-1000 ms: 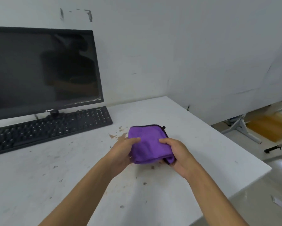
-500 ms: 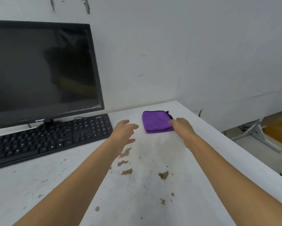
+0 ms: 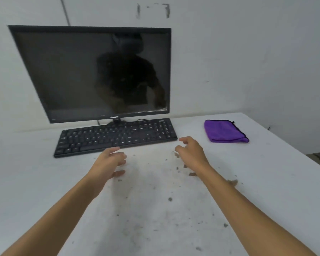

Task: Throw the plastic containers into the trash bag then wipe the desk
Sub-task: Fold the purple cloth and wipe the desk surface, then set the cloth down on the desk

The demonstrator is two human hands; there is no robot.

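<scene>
Since the folded purple cloth (image 3: 225, 132) lies parked at the far right of the counter (image 3: 44, 191), the left grip (image 3: 109, 163) and right grip (image 3: 190, 154) hover released and empty near the keyboard (image 3: 116, 137), apparently pausing with brown specks (image 3: 192, 174) unwiped.

We see a white desk (image 3: 35, 182) set into a corner. A black keyboard (image 3: 114, 137) lies toward its back, and a monitor (image 3: 92, 74) stands just behind it. A folded purple cloth (image 3: 224, 131) lies flat at the far right, apart from the keyboard. Brown specks (image 3: 233, 182), perhaps dried stains, dot the middle.
</scene>
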